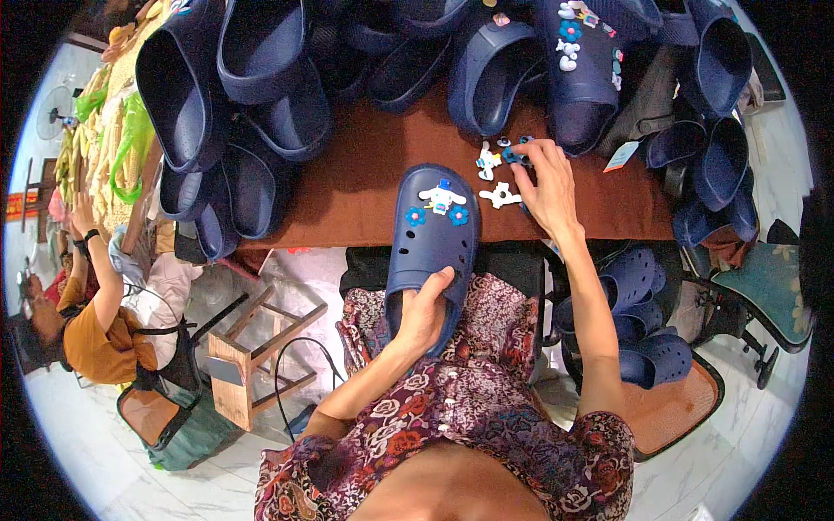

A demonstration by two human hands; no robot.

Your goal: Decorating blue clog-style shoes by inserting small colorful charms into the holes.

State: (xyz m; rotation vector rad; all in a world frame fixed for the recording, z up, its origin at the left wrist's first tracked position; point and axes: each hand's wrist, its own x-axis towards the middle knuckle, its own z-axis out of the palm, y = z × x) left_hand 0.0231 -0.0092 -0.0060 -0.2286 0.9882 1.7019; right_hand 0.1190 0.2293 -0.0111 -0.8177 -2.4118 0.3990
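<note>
My left hand (423, 313) grips a navy foam clog (430, 247) at its opening, with the thumb on top and the fingers inside the shoe. The toe points away from me, near the table edge. A white character charm (443, 195) with a blue hat sits on the toe, above two blue flower charms (415, 216). To the right, my right hand (549, 187) reaches into a small group of loose charms, its fingers bent and closed at blue pieces (514, 154). Whatever is between its fingertips is hidden. White charms (500, 195) lie just left of that hand.
Many navy clogs (287, 113) crowd the brown-covered table (365, 191); one at the back right (582, 87) carries several charms. A paper tag (621, 157) lies there. More clogs (656, 358) rest on a chair at right. A wooden stool (261, 347) and another person (104, 330) are left.
</note>
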